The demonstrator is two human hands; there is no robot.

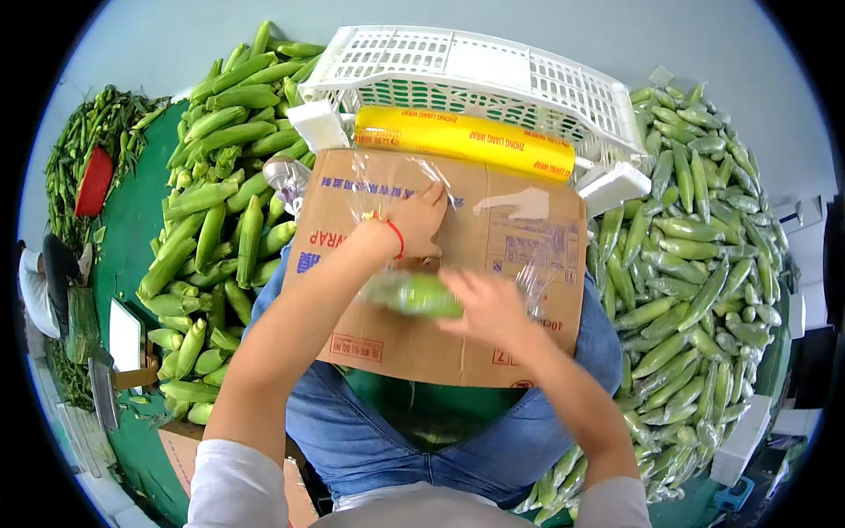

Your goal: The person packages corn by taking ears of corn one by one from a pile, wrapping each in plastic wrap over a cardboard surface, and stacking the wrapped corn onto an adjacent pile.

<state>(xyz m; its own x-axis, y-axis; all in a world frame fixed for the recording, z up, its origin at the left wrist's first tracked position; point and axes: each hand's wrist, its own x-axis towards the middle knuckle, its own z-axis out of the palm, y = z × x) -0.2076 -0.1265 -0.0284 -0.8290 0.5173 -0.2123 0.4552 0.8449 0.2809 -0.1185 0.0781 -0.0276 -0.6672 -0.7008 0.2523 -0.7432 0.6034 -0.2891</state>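
A cardboard box (pixel 458 348) lies across my lap, and both of my hands are over it. An ear of corn (pixel 409 295) in green husk, blurred by motion and with a shine like clear film, lies sideways above the board. My right hand (pixel 488 308) grips its right end. My left hand (pixel 418 220) rests on the box just above the corn, its fingers stretched out beside clear plastic film (pixel 374 176). Another crumpled piece of film (pixel 531 286) shows right of my right hand. A yellow roll of plastic wrap (pixel 466 141) sits at the box's far edge.
A white plastic crate (pixel 475 66) stands behind the roll. Unwrapped corn (pixel 220 202) is heaped at the left, wrapped corn (pixel 695 264) at the right. Farther left are a pile of green husks (pixel 75 167), a red object (pixel 94 182) and part of another person (pixel 40 290).
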